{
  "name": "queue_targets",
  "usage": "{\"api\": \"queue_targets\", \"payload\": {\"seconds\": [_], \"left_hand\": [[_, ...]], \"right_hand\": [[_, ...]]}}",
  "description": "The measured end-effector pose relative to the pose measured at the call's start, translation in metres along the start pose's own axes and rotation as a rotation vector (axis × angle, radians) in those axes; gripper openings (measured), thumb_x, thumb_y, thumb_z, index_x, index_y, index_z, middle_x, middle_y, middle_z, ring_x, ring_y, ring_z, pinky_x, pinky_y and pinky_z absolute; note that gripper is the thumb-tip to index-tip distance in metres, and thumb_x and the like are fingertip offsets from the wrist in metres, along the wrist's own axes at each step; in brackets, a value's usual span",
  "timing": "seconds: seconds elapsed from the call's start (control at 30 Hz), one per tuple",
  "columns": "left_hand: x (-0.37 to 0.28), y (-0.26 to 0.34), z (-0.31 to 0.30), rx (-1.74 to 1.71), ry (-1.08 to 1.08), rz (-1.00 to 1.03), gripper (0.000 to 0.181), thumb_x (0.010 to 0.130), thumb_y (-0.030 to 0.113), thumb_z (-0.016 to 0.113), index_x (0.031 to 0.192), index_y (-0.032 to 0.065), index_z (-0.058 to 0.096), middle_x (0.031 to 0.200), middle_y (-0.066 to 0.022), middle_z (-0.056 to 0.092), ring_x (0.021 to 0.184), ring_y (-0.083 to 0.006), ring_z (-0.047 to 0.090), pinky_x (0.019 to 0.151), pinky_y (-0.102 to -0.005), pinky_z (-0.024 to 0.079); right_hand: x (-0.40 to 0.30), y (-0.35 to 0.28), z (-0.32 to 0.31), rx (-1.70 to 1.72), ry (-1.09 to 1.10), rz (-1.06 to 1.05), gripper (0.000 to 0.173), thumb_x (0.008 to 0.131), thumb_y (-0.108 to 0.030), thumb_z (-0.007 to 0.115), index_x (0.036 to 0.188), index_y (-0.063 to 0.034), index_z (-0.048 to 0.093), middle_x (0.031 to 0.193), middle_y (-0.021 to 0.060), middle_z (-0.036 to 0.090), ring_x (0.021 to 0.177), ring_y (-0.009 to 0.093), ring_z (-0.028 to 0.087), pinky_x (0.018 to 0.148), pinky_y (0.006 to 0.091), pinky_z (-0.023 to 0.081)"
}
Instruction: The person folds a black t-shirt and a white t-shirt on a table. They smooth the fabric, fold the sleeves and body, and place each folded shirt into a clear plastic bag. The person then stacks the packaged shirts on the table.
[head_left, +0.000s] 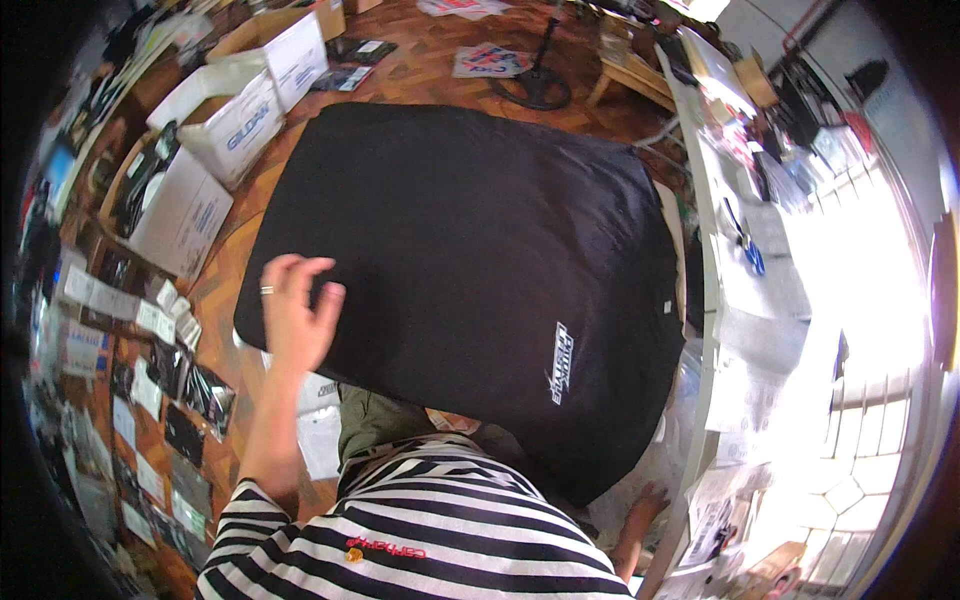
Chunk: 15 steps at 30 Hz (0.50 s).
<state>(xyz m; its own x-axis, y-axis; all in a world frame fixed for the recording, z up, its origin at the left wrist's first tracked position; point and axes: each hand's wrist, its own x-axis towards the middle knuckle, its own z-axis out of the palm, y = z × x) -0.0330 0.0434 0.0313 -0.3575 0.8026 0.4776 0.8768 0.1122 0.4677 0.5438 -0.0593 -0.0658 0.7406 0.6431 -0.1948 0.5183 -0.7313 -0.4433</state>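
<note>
A large black fabric piece, seemingly a garment (420, 247), lies spread over the work surface before me. Near its right front is a white printed design (561, 365) that bears writing, and a small white tag (667, 307) sits at its right edge. Above the left front edge hovers my left hand (300, 319), a ring on one finger, thumb and fingers apart with nothing between them. Low on the right, my right hand (646, 504) reaches down beside clear plastic (619, 499); whether it grips the plastic is unclear.
Open cardboard boxes (232, 135) line the left side. Several packaged items (150, 420) and paper slips lie on the wooden floor. At right runs a long white table (757, 300) with papers and blue-handled scissors (753, 256). A black stand base (534, 88) is beyond the cloth.
</note>
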Motion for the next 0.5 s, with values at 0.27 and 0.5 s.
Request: {"api": "queue_targets", "payload": {"seconds": [0.27,0.5], "left_hand": [[0.052,-0.110,0.010,0.382,-0.207,-0.353,0.054,0.093,0.045,0.053,0.127,0.0024,0.054,0.129,-0.0267,0.050,0.122,-0.0414,0.047,0.103,-0.0477,0.037],[0.104,-0.142,0.036,0.183,-0.277,-0.699,0.062,0.093,0.050,0.050,0.127,-0.0015,0.054,0.129,-0.0296,0.051,0.124,-0.0409,0.047,0.104,-0.0463,0.037]], "right_hand": [[-0.012,-0.093,-0.015,-0.539,-0.097,-0.367,0.054,0.094,-0.017,0.047,0.143,0.0019,0.036,0.085,0.0285,0.066,0.083,0.044,0.064,0.080,0.0525,0.047],[-0.023,-0.174,-0.059,-0.619,-0.059,-0.635,0.030,0.088,-0.023,0.061,0.107,-0.0007,0.067,0.074,0.0218,0.066,0.075,0.041,0.066,0.064,0.0461,0.050]]}}
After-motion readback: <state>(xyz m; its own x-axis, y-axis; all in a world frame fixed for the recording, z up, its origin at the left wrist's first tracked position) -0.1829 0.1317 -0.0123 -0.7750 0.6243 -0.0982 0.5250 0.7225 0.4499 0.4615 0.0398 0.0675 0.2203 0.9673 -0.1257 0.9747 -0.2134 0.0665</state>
